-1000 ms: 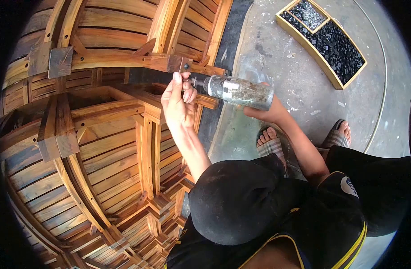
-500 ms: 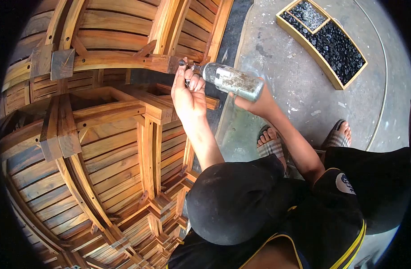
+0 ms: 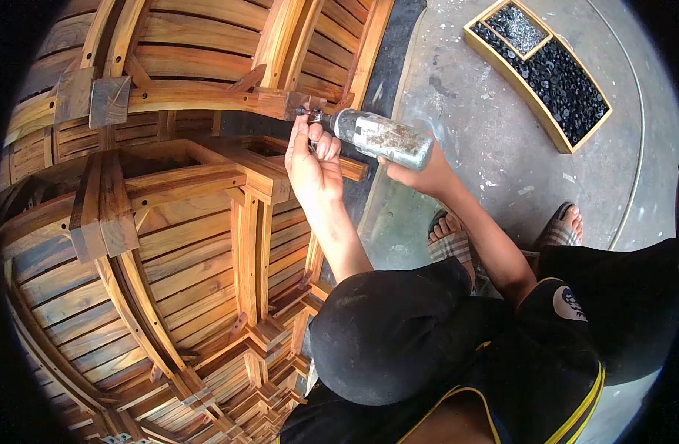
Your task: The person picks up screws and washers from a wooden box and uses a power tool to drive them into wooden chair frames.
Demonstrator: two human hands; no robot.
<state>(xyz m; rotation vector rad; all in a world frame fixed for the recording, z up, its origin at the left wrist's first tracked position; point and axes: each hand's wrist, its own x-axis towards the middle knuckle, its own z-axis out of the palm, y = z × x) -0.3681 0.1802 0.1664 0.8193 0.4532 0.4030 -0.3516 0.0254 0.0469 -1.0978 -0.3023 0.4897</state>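
Observation:
My left hand (image 3: 315, 161) is raised at the end of a wooden leg (image 3: 304, 106), thumb and fingertips closed on a small black round piece (image 3: 302, 111) against the wood. Its other fingers curl in toward the palm. My right hand (image 3: 421, 169) grips a worn, grey-green power screwdriver (image 3: 384, 139) from its far end. The tool lies nearly level, and its dark nose and bit (image 3: 321, 117) point left, right at my left fingertips and the black piece.
Stacked slatted wooden furniture (image 3: 184, 251) fills the left side. On the grey concrete floor (image 3: 473, 118) stands a wooden box (image 3: 528, 89) with black round pieces (image 3: 569, 96) and a compartment of silvery screws (image 3: 519, 31). A hose (image 3: 639, 148) runs along the right. A black cap (image 3: 384, 337) covers the lower middle.
The view has shifted slightly, so the furniture and the box sit a little further right and down. Both hands and the screwdriver keep nearly the same place at the leg end.

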